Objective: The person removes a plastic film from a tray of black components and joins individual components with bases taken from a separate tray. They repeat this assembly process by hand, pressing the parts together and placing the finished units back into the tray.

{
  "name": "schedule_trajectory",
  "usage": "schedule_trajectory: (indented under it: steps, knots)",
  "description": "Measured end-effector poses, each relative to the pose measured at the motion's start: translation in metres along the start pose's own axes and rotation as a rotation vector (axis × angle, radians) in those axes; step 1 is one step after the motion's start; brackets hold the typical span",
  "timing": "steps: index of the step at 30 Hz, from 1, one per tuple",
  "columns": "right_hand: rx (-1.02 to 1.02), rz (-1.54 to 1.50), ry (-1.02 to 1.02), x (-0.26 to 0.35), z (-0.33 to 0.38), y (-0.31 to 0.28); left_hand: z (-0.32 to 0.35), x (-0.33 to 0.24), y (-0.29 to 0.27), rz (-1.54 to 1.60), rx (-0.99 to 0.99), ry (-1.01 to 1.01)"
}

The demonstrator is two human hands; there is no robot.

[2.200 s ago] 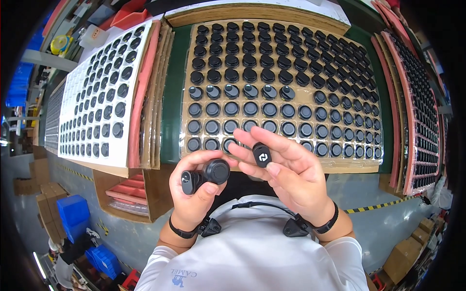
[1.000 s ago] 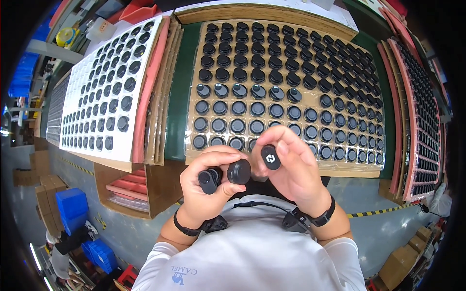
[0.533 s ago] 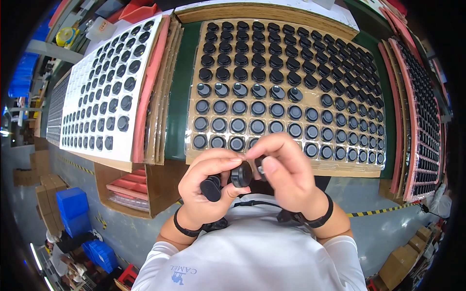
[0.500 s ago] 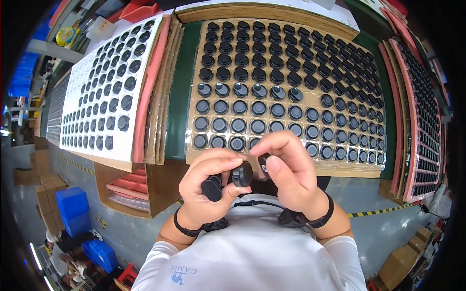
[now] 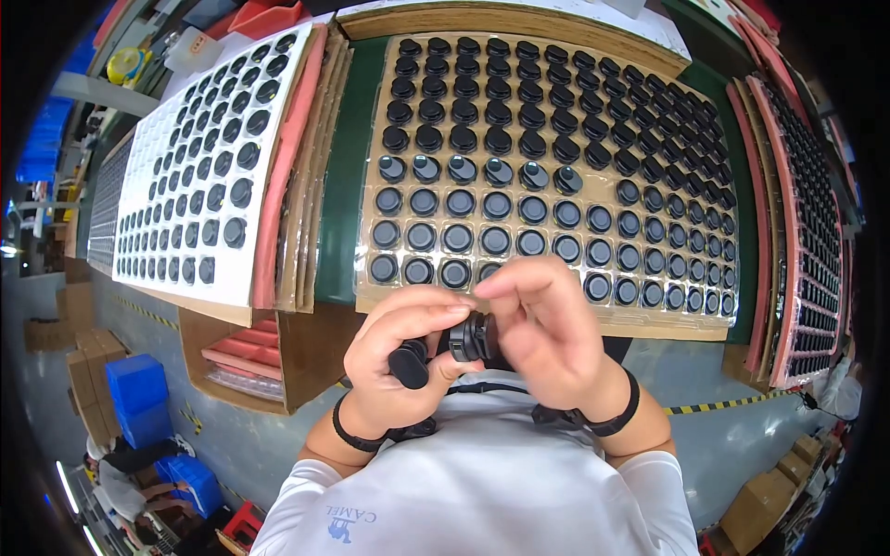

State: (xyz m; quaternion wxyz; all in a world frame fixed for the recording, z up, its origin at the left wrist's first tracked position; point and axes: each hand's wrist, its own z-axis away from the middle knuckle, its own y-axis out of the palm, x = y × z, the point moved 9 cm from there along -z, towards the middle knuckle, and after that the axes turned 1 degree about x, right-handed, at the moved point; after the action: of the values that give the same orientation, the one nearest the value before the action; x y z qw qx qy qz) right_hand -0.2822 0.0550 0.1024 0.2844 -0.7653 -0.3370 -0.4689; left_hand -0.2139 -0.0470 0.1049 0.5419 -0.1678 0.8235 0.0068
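Note:
My left hand point(image 5: 394, 343) is closed around a black round part point(image 5: 471, 337), pinched between thumb and fingers. A second black part with an oval face point(image 5: 409, 363) is tucked in the same hand, nearer the palm. Curled at the right side of the round part is my right hand point(image 5: 552, 334), its fingers bent around that end and its thumb blurred. A small dark piece sits against the round part there, partly hidden by the right fingers. Beyond both hands lies a clear tray point(image 5: 593, 190) on cardboard, holding rows of black round and oval parts.
To the left, a white tray point(image 5: 139, 199) of black parts rests on stacked pink and brown sheets. Another filled tray point(image 5: 807, 222) leans at the right. A cardboard box point(image 5: 297, 371) with pink trays stands below the green table point(image 5: 338, 204). Blue bins point(image 5: 139, 398) are on the floor.
The small dark piece from my right hand has come against the round part in my left hand. The round part has turned slightly, and the right fingers have moved closer around it.

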Motion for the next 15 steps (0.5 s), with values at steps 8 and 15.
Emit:
schedule_trajectory:
  steps: [8,15]
  knots:
    - [-0.06,-0.086,0.078,-0.003,0.0,0.002,0.0,0.001,0.0,0.03,-0.005,0.002]
    - [-0.112,-0.365,0.21,-0.013,0.007,-0.006,0.0,0.004,-0.001,0.068,-0.026,-0.001]
